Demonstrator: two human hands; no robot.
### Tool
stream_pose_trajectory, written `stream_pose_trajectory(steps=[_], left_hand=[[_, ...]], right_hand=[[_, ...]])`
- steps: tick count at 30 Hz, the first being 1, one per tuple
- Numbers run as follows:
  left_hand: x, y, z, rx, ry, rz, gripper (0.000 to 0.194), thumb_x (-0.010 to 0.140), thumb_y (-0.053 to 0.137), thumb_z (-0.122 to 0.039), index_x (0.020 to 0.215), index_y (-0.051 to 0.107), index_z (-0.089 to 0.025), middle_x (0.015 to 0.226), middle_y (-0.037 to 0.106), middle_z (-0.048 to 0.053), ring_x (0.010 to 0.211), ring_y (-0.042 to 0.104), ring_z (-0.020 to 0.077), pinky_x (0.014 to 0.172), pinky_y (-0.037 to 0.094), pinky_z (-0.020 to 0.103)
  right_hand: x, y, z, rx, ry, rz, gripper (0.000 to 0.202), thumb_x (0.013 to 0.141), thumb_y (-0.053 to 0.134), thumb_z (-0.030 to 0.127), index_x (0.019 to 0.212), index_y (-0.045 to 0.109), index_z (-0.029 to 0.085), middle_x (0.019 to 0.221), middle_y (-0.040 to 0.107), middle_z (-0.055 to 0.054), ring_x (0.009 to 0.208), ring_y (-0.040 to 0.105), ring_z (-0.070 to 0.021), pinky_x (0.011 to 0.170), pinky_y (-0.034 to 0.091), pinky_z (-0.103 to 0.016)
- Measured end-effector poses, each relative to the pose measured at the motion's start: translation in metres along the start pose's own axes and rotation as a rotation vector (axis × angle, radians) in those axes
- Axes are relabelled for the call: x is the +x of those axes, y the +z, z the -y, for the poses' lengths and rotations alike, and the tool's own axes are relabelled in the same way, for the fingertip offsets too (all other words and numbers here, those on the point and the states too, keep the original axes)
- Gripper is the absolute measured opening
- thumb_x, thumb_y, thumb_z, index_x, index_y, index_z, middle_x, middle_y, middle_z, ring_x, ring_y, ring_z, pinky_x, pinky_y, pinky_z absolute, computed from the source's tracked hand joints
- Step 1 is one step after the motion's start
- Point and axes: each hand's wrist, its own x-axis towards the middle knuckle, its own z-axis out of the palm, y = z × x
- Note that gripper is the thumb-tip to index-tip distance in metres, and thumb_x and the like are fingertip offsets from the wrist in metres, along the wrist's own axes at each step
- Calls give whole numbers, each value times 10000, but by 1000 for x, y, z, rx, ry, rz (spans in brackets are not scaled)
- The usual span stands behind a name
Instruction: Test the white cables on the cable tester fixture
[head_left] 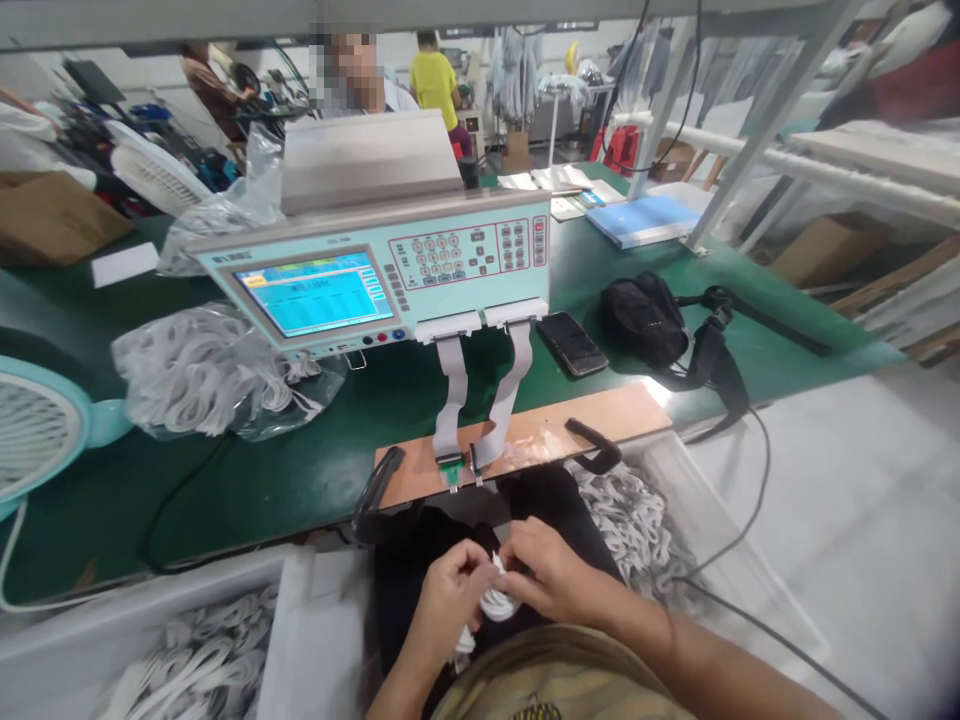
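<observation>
Over my lap, my left hand (455,592) and my right hand (544,570) meet around a coiled white cable (498,602). The fingers of both are closed on it, and part of the coil hangs below them. Its ends are too small to make out. Just beyond, a copper-coloured board (551,430) lies along the table edge, with two small connector boards, one of them a green connector board (452,472). Grey ribbon cables (450,395) run from there up to a pale tester (465,250) with a lit screen.
A white bin (289,640) of coiled cables stands at left, another bin (742,570) at right. Black clamps (375,495) grip the board's ends. On the green table lie a phone (573,343), a black bag (643,318) and bagged cables (202,370). A fan (37,430) stands left.
</observation>
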Motion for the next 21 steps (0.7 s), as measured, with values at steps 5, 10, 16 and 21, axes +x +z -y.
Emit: stream_pose_trajectory(steps=[5, 10, 16, 21], left_hand=[[-1, -10, -13, 210, 105, 131, 154, 738, 602, -275, 636, 580, -162, 645, 484, -33, 419, 448, 62, 386, 314, 167], [-9, -10, -17, 414, 196, 145, 137, 740, 548, -169, 614, 602, -177, 640, 477, -23, 481, 469, 88, 433, 326, 185], [-27, -5, -5, 552, 344, 236, 178, 788, 495, -143, 704, 641, -202, 663, 548, 12, 574, 505, 128, 529, 343, 220], [-35, -9, 5, 588, 426, 306, 173, 865, 429, -166, 827, 595, -200, 798, 567, 42, 693, 542, 147, 622, 394, 236]], right_hand=[[4, 5, -3, -81, -39, 49, 121, 840, 521, 279, 782, 539, 174, 740, 562, -26, 695, 494, -151, 680, 350, -282], [-1, 11, -3, 166, 89, 106, 194, 792, 607, 349, 733, 565, 169, 689, 528, 9, 624, 475, -123, 598, 351, -234], [-18, 14, -15, 771, 400, 356, 270, 748, 641, 425, 779, 588, 162, 694, 519, 33, 633, 468, -105, 597, 375, -203], [-23, 18, -19, 933, 476, 353, 310, 750, 639, 445, 858, 588, 158, 724, 517, 30, 649, 465, -101, 622, 390, -207]])
